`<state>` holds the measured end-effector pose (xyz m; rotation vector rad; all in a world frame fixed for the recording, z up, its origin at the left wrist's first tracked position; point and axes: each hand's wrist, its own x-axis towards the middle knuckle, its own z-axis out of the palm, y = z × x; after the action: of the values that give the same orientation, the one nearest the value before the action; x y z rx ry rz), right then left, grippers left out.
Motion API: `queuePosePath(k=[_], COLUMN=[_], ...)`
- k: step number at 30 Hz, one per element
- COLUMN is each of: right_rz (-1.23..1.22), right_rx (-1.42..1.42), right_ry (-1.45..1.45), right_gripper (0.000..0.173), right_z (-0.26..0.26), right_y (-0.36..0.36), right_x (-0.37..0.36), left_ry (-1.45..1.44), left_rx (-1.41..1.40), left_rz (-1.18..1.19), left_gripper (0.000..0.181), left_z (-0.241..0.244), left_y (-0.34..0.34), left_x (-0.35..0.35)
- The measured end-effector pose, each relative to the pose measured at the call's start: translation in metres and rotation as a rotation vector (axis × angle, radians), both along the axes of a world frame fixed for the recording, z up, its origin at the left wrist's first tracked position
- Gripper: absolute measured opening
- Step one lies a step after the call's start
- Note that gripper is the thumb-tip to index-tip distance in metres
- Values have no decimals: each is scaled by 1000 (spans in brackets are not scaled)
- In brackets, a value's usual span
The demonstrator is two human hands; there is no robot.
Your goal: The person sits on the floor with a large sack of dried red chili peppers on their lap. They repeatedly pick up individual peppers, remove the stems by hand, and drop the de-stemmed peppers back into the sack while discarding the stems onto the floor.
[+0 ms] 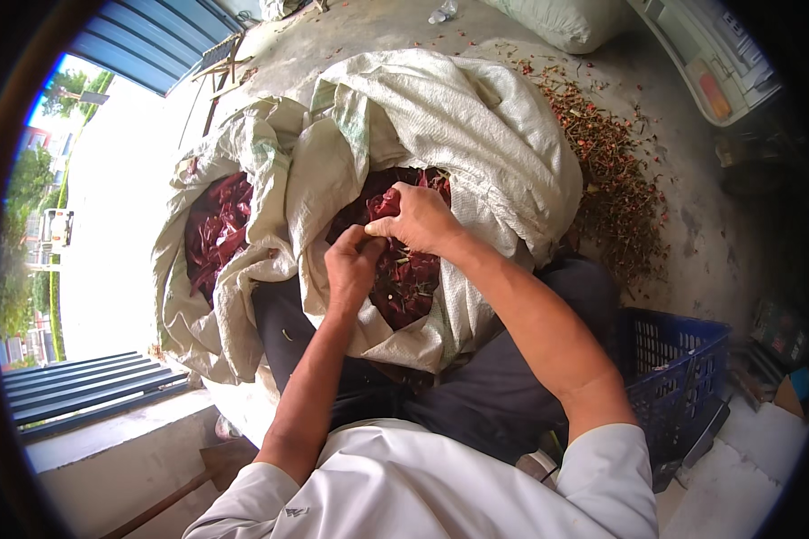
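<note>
A large white woven sack (pixel 512 155) lies open before me, with dark red dried chillies (pixel 404 296) in its mouth. Over that opening my right hand (pixel 414 215) pinches a red dried pod (pixel 384 204) with thumb and fingers. Close beside it, my left hand (pixel 354 259) has its thumb and fingertips together near the right thumb; whether anything small is between them cannot be told. At the left, a second woven sack (pixel 175 283) stands with its rim rolled, holding shinier red pods (pixel 222 229).
Stems and red bits (pixel 613 182) are heaped on the concrete floor beyond the right sack. A blue plastic basket (pixel 674 377) stands at my right. Another full sack (pixel 566 20) and a clear plastic bottle (pixel 443 11) lie farther off. A blue slatted gate (pixel 148 40) is at the upper left.
</note>
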<state>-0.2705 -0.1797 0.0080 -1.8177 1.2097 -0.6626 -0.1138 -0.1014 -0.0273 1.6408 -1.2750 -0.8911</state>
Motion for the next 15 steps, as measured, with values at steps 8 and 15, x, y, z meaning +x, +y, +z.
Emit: queuePosePath(k=[8,15], right_rz=[-279,-177], right_rx=[31,-29], right_ry=[-297,-270], right_gripper=[37,29], right_z=[-20,5], right_y=[-31,-37], right_x=[-11,-22], left_ry=[-251,-587], left_rx=[34,261], left_rz=[-32,-248], left_gripper=[35,42], left_z=[-22,-46], left_y=[-36,-61], left_x=[21,25])
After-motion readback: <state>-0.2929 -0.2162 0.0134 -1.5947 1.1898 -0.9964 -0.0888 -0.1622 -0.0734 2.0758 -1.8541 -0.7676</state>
